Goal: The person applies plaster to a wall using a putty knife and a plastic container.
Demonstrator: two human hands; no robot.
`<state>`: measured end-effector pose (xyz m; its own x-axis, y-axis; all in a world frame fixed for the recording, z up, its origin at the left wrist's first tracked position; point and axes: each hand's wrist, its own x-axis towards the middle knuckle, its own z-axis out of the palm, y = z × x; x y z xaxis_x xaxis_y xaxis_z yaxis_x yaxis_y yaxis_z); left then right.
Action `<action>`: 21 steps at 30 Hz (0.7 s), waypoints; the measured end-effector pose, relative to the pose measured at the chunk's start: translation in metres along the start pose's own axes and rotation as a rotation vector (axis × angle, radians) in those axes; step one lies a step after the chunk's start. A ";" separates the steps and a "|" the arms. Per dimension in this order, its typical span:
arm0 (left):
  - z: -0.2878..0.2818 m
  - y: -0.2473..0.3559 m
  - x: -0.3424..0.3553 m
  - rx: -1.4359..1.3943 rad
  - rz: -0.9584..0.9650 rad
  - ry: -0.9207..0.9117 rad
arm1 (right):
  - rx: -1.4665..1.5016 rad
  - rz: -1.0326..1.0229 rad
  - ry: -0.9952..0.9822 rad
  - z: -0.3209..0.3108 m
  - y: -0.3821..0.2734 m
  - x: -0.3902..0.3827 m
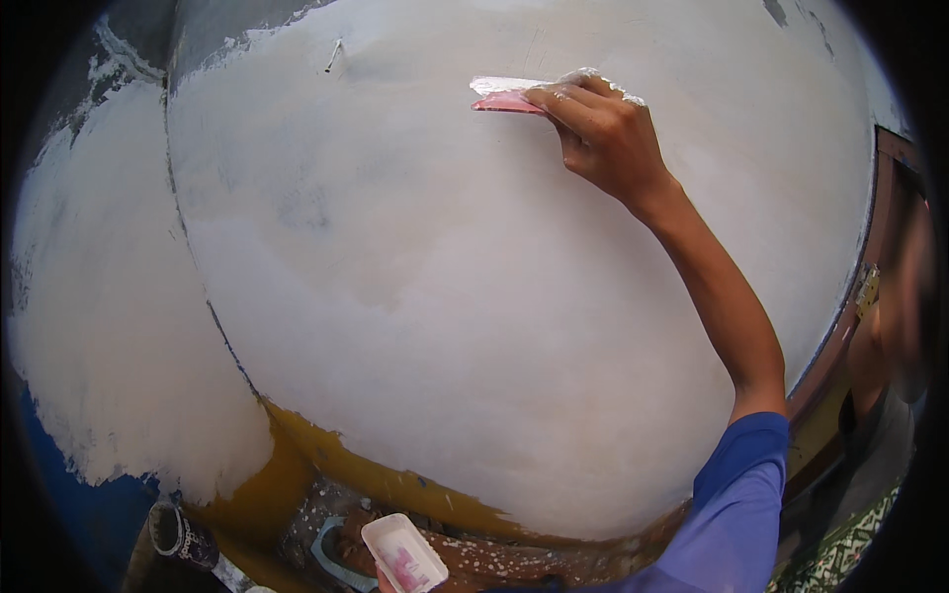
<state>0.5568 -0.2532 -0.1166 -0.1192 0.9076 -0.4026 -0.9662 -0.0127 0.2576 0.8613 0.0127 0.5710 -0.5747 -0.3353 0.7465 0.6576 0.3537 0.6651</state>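
My right hand [611, 138] grips a flat pink plastic putty spreader [506, 102], its edge turned to the left against the upper part of the wall. White putty [504, 85] coats the spreader's top face, and more of it sticks to my knuckles. At the lower edge, a shallow white rectangular tray [405, 553] with pinkish-white smears inside is held in my left hand [384, 583]; only a bit of a finger shows beside it. White coating covers most of the wall [474, 296].
A nail [334, 55] sticks out of the wall at upper left. A dark bucket [183, 539] stands at lower left. Bare yellow [386, 469] and blue [94, 514] paint shows low down. On the right are a brown door frame [830, 366] and another person [880, 445], partly blurred.
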 end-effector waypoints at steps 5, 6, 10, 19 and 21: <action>0.005 -0.001 -0.002 0.014 0.007 0.018 | -0.182 0.064 0.204 -0.016 0.052 0.032; 0.006 -0.003 -0.001 0.013 0.006 0.016 | -0.253 0.093 0.216 -0.024 0.064 0.041; 0.005 -0.011 -0.003 0.010 -0.004 0.025 | -0.372 0.199 0.189 -0.029 0.084 0.032; -0.001 -0.015 -0.013 -0.010 0.018 0.043 | -0.032 0.002 -0.019 -0.028 0.016 -0.024; 0.001 -0.019 -0.011 -0.011 0.006 0.034 | -0.101 0.049 0.158 -0.034 0.048 -0.001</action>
<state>0.5769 -0.2625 -0.1158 -0.1322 0.8929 -0.4305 -0.9679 -0.0226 0.2503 0.9104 0.0010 0.6015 -0.4623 -0.4559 0.7606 0.7331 0.2860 0.6171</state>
